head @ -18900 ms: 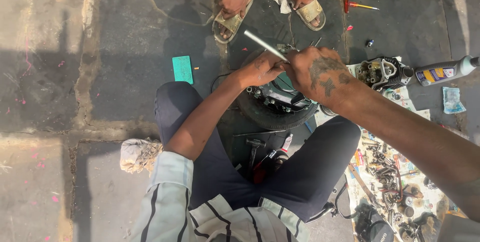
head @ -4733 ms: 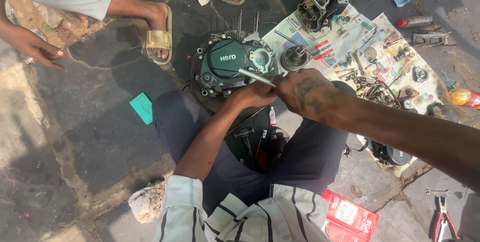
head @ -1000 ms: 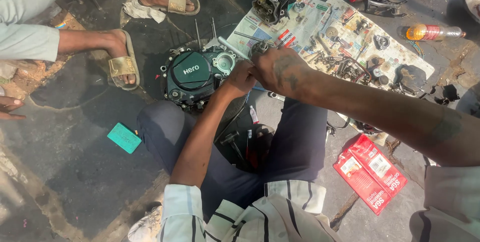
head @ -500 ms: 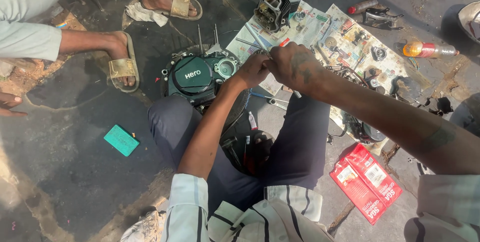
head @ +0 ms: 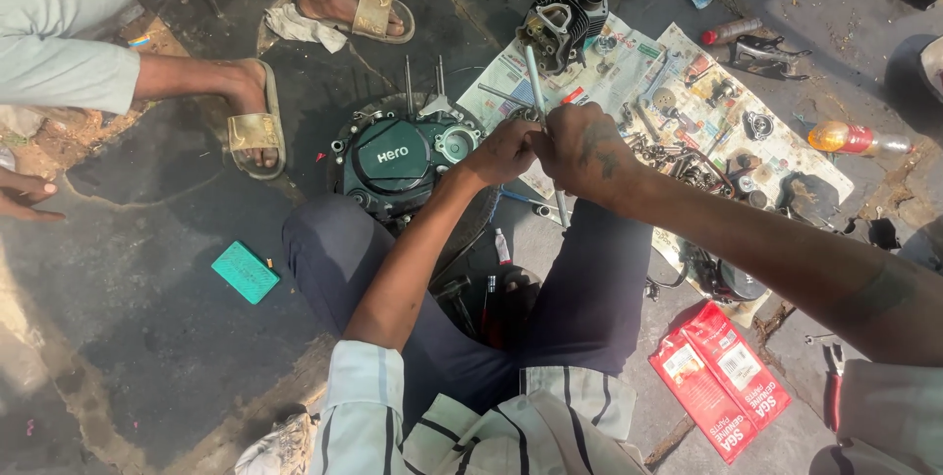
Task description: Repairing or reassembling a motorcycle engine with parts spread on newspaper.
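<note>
Hard sunlight falls from the upper right, bleaching the newspaper sheets point(head: 629, 72) and the pale concrete at the right edge almost white. The oily dark ground point(head: 147, 239) at the left lies in broad shade. Both forearms catch bright highlights. The picture is sharp at the centre; straight lines bow towards the edges, and the striped shirt point(head: 471, 426) at the bottom is slightly soft.
</note>
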